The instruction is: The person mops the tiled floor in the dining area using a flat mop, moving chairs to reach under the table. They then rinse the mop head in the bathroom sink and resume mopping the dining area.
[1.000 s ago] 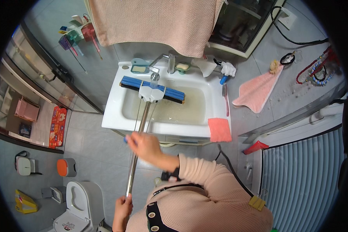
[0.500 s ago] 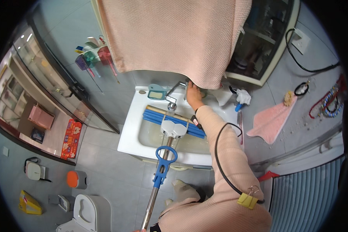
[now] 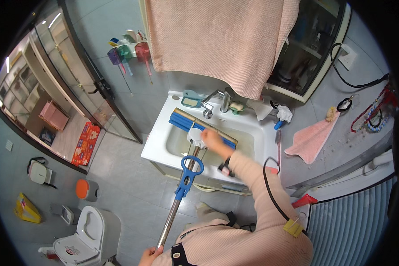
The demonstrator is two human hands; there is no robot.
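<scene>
A sponge mop lies with its blue sponge head (image 3: 180,123) and white bracket (image 3: 195,138) in the white washbasin (image 3: 157,153), which holds some cloudy water. Its steel pole (image 3: 169,226), fitted with a blue ring lever (image 3: 188,179), slants down toward me. At the lower edge my left hand (image 3: 150,257) is closed around that pole. My right hand (image 3: 213,141) is over the basin beside the white bracket; motion blurs its fingers, and whether they grip it cannot be made out. Behind the mop head stands the faucet (image 3: 225,103), with its spout turned to the left.
A blue soap dish (image 3: 191,99) and a green one with soap (image 3: 237,107) sit on the basin's back rim. A pink towel (image 3: 221,44) hangs above. To the right are a brush (image 3: 278,137) and pink cloth (image 3: 312,139); at lower left, a toilet (image 3: 106,230).
My right hand has left the faucet and come down toward me, to the mop's white bracket. My left hand shows more now, still on the pole. The view has shifted a little.
</scene>
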